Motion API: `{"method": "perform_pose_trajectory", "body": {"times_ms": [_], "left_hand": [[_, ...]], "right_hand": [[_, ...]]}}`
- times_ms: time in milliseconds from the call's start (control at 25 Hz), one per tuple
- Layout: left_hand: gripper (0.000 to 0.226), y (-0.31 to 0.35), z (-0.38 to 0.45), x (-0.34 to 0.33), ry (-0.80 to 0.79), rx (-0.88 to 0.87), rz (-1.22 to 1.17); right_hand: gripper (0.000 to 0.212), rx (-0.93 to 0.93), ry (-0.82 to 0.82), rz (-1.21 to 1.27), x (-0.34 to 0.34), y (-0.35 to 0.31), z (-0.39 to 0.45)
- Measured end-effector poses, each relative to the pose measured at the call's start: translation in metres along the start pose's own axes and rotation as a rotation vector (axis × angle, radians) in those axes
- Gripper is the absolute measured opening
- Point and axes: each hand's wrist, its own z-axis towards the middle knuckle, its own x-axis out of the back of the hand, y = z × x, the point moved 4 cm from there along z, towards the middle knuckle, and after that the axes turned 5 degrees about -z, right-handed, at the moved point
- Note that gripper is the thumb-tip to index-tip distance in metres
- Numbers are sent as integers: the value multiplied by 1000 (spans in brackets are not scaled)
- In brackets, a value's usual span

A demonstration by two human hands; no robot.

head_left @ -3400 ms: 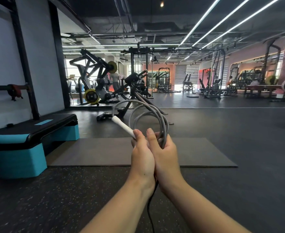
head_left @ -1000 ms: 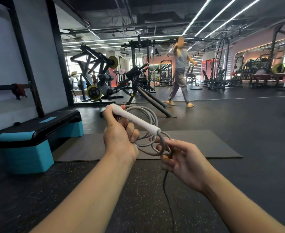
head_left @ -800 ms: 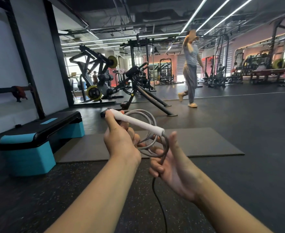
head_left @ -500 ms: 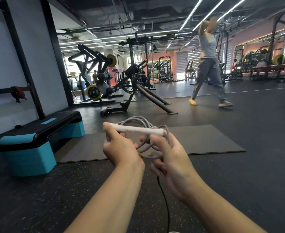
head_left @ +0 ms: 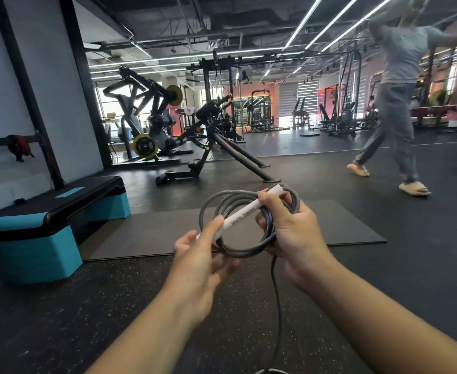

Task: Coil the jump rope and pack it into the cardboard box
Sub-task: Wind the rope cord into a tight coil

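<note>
The grey jump rope (head_left: 223,201) hangs in several loops in front of me, with its white handle (head_left: 244,213) lying slantwise across the coil. My right hand (head_left: 294,236) grips the coil and the upper part of the handle. My left hand (head_left: 203,259) is below the handle's lower end, thumb touching it, fingers spread and blurred. A loose length of rope (head_left: 277,298) drops from the coil toward the floor between my arms. No cardboard box is in view.
A black and teal aerobic step (head_left: 52,225) stands at the left. A grey mat (head_left: 337,222) lies on the dark rubber floor ahead. Gym machines (head_left: 165,130) fill the background. A person (head_left: 394,103) walks across at the right.
The handle has tilted from level to slanting up to the right. My right hand has taken over the coil and handle; my left hand has let go and dropped lower. The passer-by moved right.
</note>
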Motion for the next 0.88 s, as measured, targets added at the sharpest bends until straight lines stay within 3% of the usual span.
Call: {"method": "perform_pose_trajectory", "body": {"times_ms": [40,120,160,200,280,440,560,640,760,880], "left_hand": [[82,17,-1,6,-25,-107,272],[86,59,-6,-4,-170,-417,834],[81,75,-9,-18,-324,-478,1010],[73,83,-11,-33,-498,-420,1097],[57,86,-10,-56,-757,-204,1097],[14,66,-11,-60,-885,-41,943],[30,59,-12,-50,-841,47,882],[35,66,-2,-38,-762,-43,1062],[30,77,8,-22,-692,-163,1224],[29,92,19,-7,-598,-176,907]], "right_hand": [[15,28,-53,-77,2,-6,2],[10,132,-203,-262,5,-17,6],[13,197,-286,-329,3,-23,7],[14,257,-372,-385,0,-28,7],[14,348,-491,-537,-6,-38,7],[11,416,-639,-783,-9,-52,7],[31,493,-636,-1026,-2,-55,7],[46,416,-575,-1117,11,-58,10],[46,280,-547,-1149,34,-69,18],[56,210,-548,-1225,58,-64,27]]}}
